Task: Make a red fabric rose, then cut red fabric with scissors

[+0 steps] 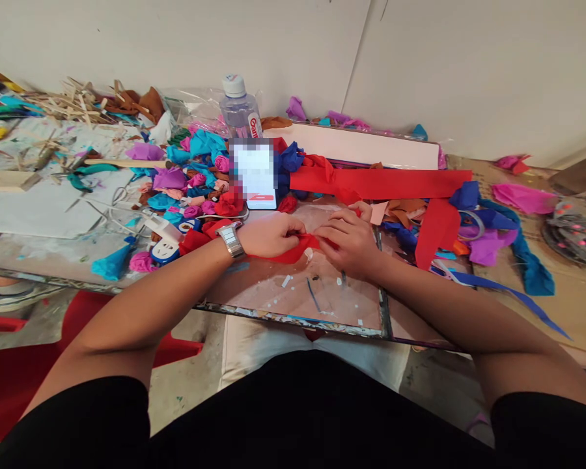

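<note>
My left hand (269, 234), with a metal-banded watch (231, 239) on its wrist, pinches a red crepe paper strip (295, 253) just above the table's near half. My right hand (348, 240) is closed on the same strip, a short way to the right, thumb and fingers together. Between the hands the paper looks gathered and creased, and part of it trails out below the left wrist. Behind them, a long flat red strip (400, 184) runs to the right, and another red piece (437, 231) hangs down from its far end.
A lit phone (256, 176) leans before a plastic bottle (241, 111). Rolled paper flowers (190, 189) crowd the left, near a power strip (166, 247), pliers (85, 176) and wood sticks (78, 101). A tape roll (473, 225) and blue strip (510, 286) lie right. A red chair (78, 326) stands below.
</note>
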Tool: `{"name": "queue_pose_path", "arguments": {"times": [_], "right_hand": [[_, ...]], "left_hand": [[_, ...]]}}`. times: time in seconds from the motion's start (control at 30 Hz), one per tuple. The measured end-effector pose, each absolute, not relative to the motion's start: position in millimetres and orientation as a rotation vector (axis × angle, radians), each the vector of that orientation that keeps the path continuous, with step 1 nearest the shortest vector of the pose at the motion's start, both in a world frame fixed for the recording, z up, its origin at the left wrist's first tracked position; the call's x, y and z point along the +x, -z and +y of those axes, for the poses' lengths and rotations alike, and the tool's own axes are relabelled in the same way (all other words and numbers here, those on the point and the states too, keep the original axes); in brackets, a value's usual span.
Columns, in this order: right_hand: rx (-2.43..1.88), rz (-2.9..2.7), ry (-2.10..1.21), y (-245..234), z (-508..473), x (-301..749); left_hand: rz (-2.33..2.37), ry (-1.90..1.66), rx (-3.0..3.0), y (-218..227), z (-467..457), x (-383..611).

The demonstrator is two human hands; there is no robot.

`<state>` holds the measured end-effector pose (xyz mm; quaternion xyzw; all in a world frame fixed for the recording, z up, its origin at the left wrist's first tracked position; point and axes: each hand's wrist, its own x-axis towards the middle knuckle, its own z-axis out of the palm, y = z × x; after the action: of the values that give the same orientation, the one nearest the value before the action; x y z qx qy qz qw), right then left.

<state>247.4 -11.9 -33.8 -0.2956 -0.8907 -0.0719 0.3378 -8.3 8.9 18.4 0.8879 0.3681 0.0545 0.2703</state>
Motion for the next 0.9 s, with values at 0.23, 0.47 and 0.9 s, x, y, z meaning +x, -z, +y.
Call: {"name": "queue_pose_path", "arguments": {"times": [0.23, 0.47, 0.9], "right_hand": [[-0.778, -2.327, 0.181, 36.9, -10.7, 248.5], [-0.812, -2.334, 0.189, 37.2, -10.7, 247.9], [-0.858, -2.365, 0.183, 34.3, -11.6, 244.9]], "left_hand": [[0.868, -0.155, 2.427, -17.4, 7.8, -6.8], [0.815, -0.134, 2.313, -16.0, 11.4, -9.8], [0.713, -0.146, 2.109, -16.7, 16.5, -10.9]]}}
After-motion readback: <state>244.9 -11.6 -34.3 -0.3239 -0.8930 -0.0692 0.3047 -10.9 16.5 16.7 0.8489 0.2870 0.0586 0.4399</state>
